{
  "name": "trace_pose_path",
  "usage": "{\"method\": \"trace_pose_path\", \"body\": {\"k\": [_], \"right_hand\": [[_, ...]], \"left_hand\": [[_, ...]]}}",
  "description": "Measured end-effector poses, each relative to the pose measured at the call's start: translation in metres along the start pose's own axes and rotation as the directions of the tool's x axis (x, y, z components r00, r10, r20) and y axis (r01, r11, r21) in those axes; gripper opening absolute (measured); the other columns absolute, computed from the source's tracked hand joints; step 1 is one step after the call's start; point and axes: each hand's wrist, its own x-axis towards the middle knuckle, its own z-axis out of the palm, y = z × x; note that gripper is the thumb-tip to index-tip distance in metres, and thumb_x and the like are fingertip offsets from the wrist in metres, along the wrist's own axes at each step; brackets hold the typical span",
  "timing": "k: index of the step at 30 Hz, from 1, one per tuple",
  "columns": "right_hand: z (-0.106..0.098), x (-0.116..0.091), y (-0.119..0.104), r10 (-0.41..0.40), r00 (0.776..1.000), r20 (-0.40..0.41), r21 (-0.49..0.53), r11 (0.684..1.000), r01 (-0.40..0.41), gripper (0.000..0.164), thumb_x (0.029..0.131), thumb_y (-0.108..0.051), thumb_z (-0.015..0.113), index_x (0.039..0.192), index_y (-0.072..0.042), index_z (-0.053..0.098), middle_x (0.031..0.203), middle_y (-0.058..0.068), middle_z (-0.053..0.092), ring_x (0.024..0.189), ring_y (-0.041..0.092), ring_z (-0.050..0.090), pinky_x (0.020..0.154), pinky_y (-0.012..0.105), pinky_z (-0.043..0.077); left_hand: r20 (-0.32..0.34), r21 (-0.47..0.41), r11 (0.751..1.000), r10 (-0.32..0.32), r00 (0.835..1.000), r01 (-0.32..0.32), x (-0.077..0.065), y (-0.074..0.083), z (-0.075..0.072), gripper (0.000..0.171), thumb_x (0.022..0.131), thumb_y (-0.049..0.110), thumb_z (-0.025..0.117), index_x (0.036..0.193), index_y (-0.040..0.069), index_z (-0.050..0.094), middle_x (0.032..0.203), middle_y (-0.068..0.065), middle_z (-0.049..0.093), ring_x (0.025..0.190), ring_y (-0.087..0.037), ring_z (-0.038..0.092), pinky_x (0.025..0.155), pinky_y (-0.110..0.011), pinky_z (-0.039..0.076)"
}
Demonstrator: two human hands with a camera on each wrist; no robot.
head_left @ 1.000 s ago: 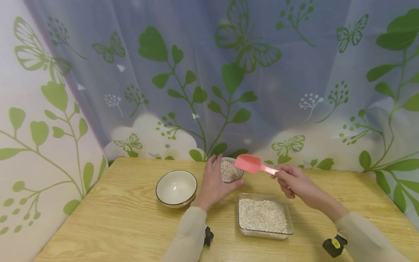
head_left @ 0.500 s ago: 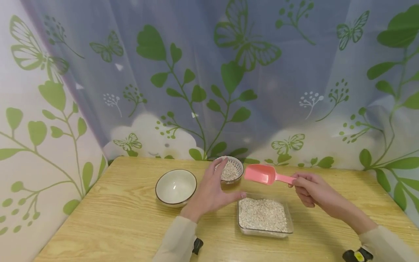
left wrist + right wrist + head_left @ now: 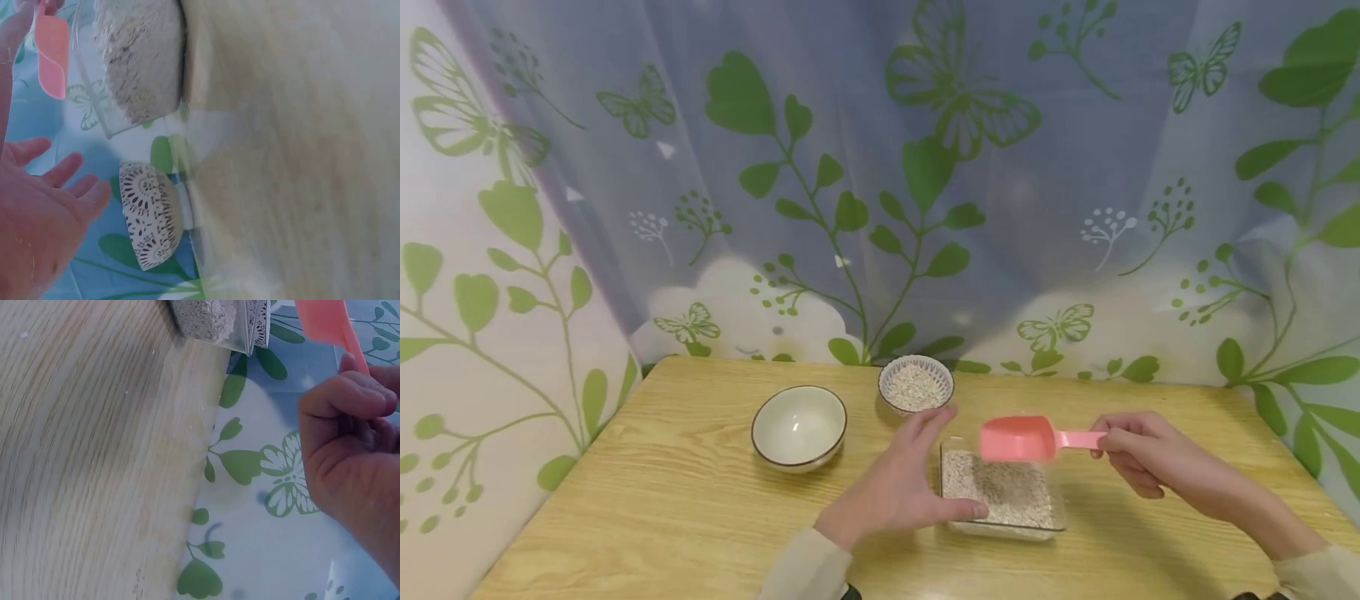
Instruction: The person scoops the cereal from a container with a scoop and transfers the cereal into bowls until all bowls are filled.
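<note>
My right hand (image 3: 1157, 458) grips a pink scoop (image 3: 1018, 439) by its handle, level above a clear rectangular container (image 3: 1000, 531) filled with oat flakes (image 3: 1018, 492). No flakes show in the scoop's bowl. My left hand (image 3: 898, 479) holds nothing; its fingers are spread and its thumb overlaps the container's near left corner in the head view. From the left wrist view, that hand (image 3: 47, 225) is in the air, apart from the container (image 3: 100, 119) and the small patterned bowl (image 3: 149, 215). This small bowl (image 3: 917, 363), behind the container, also holds oat flakes.
A larger cream bowl with a dark rim (image 3: 797, 425) stands left of the small bowl, with nothing in it. Everything rests on a wooden table (image 3: 662, 492). A leaf-and-butterfly patterned curtain (image 3: 820, 208) hangs along the table's back edge.
My left hand has left the small bowl and come nearer, toward the container. The scoop in my right hand has moved from beside the small bowl rightward and nearer, over the container.
</note>
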Motion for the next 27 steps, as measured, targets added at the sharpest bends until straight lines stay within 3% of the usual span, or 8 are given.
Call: {"method": "trace_pose_path", "body": {"k": [7, 15, 21, 27], "right_hand": [[-0.003, -0.009, -0.001, 0.028, 0.998, 0.06, -0.025, 0.999, -0.026, 0.024, 0.109, -0.012, 0.038, 0.101, -0.003, 0.058, 0.058, -0.008, 0.035, 0.048, 0.022, 0.017, 0.044, 0.043, 0.017], [-0.005, -0.014, -0.009, 0.046, 0.995, 0.085, -0.105, 0.994, -0.037, 0.027, 0.108, -0.011, 0.037, 0.097, -0.001, 0.059, 0.057, -0.005, 0.031, 0.046, 0.02, 0.018, 0.041, 0.041, 0.019], [-0.002, -0.017, -0.019, 0.071, 0.997, 0.033, -0.199, 0.978, -0.063, 0.031, 0.108, -0.013, 0.038, 0.093, 0.006, 0.058, 0.056, -0.007, 0.032, 0.044, 0.018, 0.019, 0.039, 0.034, 0.023], [0.008, -0.017, -0.03, 0.132, 0.988, -0.084, -0.314, 0.937, -0.152, 0.027, 0.101, -0.013, 0.042, 0.09, 0.0, 0.062, 0.052, -0.007, 0.031, 0.043, 0.007, 0.023, 0.04, 0.025, 0.027]], "left_hand": [[0.057, 0.002, 0.999, -0.047, 0.997, 0.047, -0.006, 0.0, 0.012, 0.123, 0.071, 0.074, 0.079, 0.165, 0.037, 0.008, 0.17, -0.004, 0.022, 0.149, -0.033, 0.04, 0.114, -0.056, 0.045], [0.058, -0.056, 0.996, -0.07, 0.996, 0.073, -0.007, -0.002, 0.025, 0.13, 0.071, 0.072, 0.081, 0.166, 0.032, 0.002, 0.17, -0.003, 0.018, 0.148, -0.032, 0.04, 0.114, -0.053, 0.046], [0.102, -0.073, 0.987, -0.136, 0.985, 0.144, -0.003, -0.001, 0.03, 0.135, 0.071, 0.071, 0.082, 0.166, 0.025, -0.002, 0.171, -0.012, 0.016, 0.153, -0.035, 0.032, 0.115, -0.057, 0.043], [0.148, -0.073, 0.976, -0.193, 0.97, 0.205, -0.001, 0.0, 0.034, 0.139, 0.072, 0.068, 0.082, 0.165, 0.022, -0.01, 0.171, -0.016, 0.016, 0.157, -0.035, 0.024, 0.118, -0.058, 0.04]]}}
